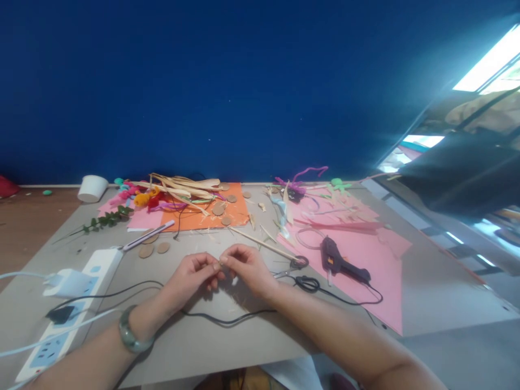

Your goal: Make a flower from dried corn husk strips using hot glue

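Over the middle of the grey table (182,352), my left hand (199,273) and my right hand (246,268) meet at their fingertips. Both are closed in a pinch around something tiny, too small to name. A green bangle (132,330) circles my left wrist. Just right of my right hand lie scissors (298,264) with black handles, beside a pale thin stick (264,241). Farther right, a black glue gun (339,260) rests on pink paper (382,281). Small wooden discs (146,250) lie beyond my left hand.
A white power strip (97,271) with plugs stands at the left; black cords cross the table near my hands. Behind are dried husk strips (182,187), orange paper (195,219), coloured pipe cleaners (142,199), a leafy sprig (108,218) and a white cup (92,188). A blue wall (227,92) closes the back.
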The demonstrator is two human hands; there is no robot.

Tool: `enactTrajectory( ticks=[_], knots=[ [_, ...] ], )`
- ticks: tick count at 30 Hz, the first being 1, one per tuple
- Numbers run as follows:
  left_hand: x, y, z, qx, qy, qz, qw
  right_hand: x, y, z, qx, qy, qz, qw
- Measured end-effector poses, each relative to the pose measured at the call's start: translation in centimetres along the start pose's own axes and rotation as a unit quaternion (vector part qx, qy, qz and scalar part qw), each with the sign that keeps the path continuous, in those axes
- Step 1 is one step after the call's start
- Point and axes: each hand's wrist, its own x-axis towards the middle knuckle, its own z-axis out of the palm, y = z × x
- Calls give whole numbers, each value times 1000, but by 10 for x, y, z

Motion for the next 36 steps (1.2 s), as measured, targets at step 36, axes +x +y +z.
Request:
enactTrajectory(
  ticks=[36],
  knots=[
    [3, -3, -1, 49, 28, 14, 998, 0, 6, 1, -51, 28, -1, 998]
  ],
)
